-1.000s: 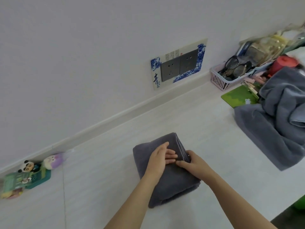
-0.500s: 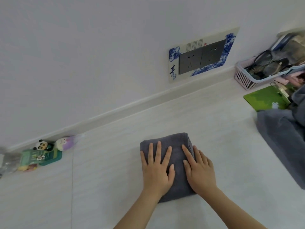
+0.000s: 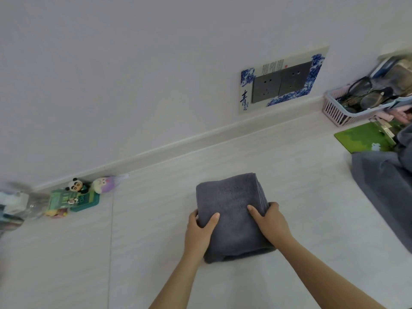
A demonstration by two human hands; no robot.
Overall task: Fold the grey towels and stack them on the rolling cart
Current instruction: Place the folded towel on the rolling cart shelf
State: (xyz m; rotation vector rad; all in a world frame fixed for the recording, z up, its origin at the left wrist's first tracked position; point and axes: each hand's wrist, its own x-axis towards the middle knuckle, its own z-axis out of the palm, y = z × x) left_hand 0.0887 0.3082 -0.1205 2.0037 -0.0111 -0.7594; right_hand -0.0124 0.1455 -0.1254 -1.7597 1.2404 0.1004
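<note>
Towel: one grey towel (image 3: 231,210) lies folded into a thick square block on the white surface (image 3: 156,253), near its middle and well apart from the wall.
Fold: layered edges show along the block's right side and a rolled edge faces the person; it looks finished, with no loose flap in sight.
Left hand: left hand (image 3: 199,230) grips the block's left side, thumb on top and fingers wrapped round the edge out of view.
Right hand: right hand (image 3: 270,221) takes the right side the same way, thumb on the top face and fingers curled over the layered edge.
Grip: both hands clasp this towel from opposite sides, as for a lift; whether it has left the surface I cannot tell.
Pile: unfolded grey towels (image 3: 388,184) lie loose at the right edge of view, just beside a green mat (image 3: 363,139) and a basket (image 3: 338,110) of oddments.
Cart: not in view, so how many towels are stacked on it cannot be judged.
Done: this one towel's folding, by the look of it.
Left: carrying this block to the cart, then folding and stacking what remains in the pile; how many that is cannot be counted from here.
</note>
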